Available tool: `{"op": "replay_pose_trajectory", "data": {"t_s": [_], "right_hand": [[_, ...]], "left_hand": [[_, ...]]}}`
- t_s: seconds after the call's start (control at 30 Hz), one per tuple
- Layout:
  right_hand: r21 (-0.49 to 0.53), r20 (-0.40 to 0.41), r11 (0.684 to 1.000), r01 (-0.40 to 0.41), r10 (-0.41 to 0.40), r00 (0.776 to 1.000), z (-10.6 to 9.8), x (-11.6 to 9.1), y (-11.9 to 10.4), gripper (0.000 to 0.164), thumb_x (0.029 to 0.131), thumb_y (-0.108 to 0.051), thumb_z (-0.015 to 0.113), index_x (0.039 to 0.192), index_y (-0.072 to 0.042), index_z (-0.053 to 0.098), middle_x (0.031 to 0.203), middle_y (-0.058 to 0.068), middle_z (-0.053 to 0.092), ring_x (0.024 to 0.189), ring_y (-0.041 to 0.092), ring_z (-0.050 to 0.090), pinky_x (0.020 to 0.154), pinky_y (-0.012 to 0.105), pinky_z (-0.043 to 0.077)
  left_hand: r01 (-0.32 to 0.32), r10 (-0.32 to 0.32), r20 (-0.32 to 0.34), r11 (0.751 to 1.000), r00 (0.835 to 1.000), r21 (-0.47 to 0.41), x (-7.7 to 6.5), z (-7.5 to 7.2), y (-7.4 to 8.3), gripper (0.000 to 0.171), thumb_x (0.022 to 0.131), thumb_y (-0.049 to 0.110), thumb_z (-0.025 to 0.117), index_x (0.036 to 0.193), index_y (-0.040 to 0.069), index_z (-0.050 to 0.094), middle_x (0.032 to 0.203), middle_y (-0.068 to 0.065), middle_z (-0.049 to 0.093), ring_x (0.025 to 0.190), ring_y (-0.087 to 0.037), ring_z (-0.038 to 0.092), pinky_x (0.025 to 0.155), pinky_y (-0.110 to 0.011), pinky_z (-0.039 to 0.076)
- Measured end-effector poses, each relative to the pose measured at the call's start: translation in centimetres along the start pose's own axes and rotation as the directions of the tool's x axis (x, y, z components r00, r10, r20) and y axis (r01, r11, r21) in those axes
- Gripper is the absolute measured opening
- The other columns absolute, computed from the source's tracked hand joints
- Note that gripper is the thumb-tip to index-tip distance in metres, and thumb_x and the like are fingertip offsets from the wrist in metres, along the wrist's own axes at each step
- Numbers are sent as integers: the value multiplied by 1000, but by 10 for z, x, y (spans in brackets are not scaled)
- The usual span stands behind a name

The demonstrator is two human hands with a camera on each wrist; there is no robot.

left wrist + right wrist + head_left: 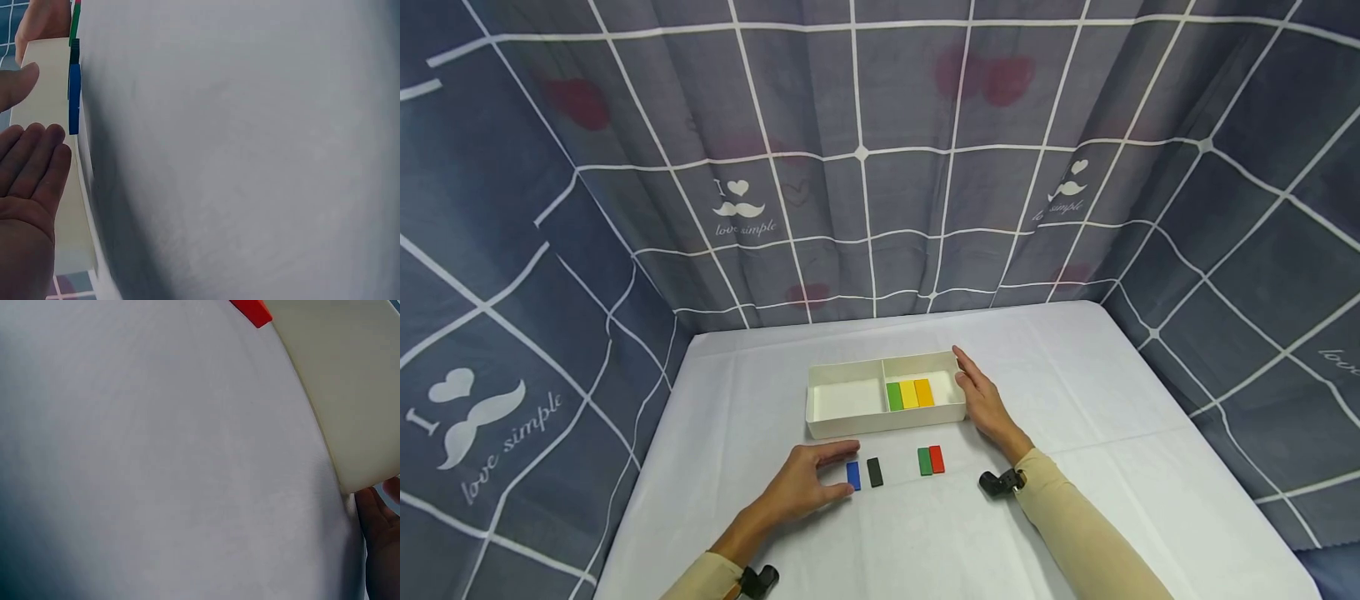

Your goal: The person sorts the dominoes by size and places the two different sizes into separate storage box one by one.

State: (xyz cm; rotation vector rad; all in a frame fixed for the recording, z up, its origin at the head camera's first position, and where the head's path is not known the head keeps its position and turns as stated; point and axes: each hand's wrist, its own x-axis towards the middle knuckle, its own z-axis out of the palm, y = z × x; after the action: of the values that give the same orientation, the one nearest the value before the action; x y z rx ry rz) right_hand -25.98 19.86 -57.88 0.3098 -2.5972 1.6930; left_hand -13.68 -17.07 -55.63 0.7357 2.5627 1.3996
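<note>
My left hand [803, 483] is beside a small blue block [853, 476], thumb and fingers spread to either side of its left end. In the left wrist view its fingers [37, 169] are straight, and the blue block shows just past them. My right hand [988, 407] rests against the right end of a white two-part box [850, 427], fingers extended along that wall. A black block [875, 472] lies just right of the blue one. Farther right, a green block [924, 462] and a red block [937, 459] lie side by side.
Inside the box's right compartment stand a light green block [894, 397], a yellow block [908, 394] and an orange block [923, 392]. A divider [883, 385] splits the box. White cloth [925, 542] covers the table, with grey checked curtains [895, 192] around it.
</note>
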Motion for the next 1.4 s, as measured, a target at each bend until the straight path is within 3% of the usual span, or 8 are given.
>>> {"op": "replay_pose_trajectory", "data": {"t_s": [0.5,0.8,1.4], "right_hand": [[3,-2,1000,5,-5,1000,1,0,0,56,119,-22,41,175,-22,32,180,9,32,167,37,28,138,58,17],[7,-2,1000,-3,3,1000,1,0,-2,56,119,-23,43,174,-24,34,180,8,34,168,35,28,138,56,18],[-16,-5,1000,5,-5,1000,0,0,-1,56,119,-24,42,174,-23,33,180,9,33,167,35,29,138,56,19]], "left_hand": [[34,-36,25,996,999,85,0,5,-1,61,84,6,93,142,5,72,143,-5,75,135,-26,70,116,-34,55],[-2,-1,20,992,1000,128,0,7,4,59,84,2,93,140,2,73,140,-9,76,132,-31,72,113,-43,57],[-6,6,-1,985,1000,171,3,10,2,58,83,5,95,137,3,75,138,-7,77,131,-27,73,113,-43,57]]}}
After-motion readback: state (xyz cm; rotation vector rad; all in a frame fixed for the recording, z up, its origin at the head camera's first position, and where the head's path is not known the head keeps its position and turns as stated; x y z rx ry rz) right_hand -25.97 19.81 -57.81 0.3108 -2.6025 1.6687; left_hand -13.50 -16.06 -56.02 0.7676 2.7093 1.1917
